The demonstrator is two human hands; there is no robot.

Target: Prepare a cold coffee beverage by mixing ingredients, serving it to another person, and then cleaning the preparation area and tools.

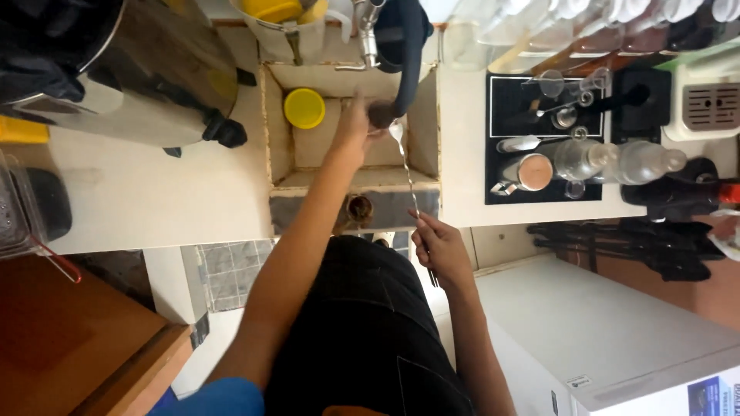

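Over sink (281, 127), mid-bench — left hand (351, 127) closed on small dark cup (380, 114) under tap (368, 35). Right hand (441, 245) pinches long spoon (404, 166) w/ closed fingers, bowel-end near cup. Advice: keep spoon bowl in the stream, cup steady.

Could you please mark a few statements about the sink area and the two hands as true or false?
1. The right hand holds a long thin spoon whose bowl reaches over the sink. True.
2. The left hand rests on the counter beside the large metal urn. False: it is stretched into the sink, near the dark hose under the tap.
3. A yellow round lid lies in the sink. True.
4. The black mat right of the sink is bare. False: it holds clear bottles, a metal cup and small tools.
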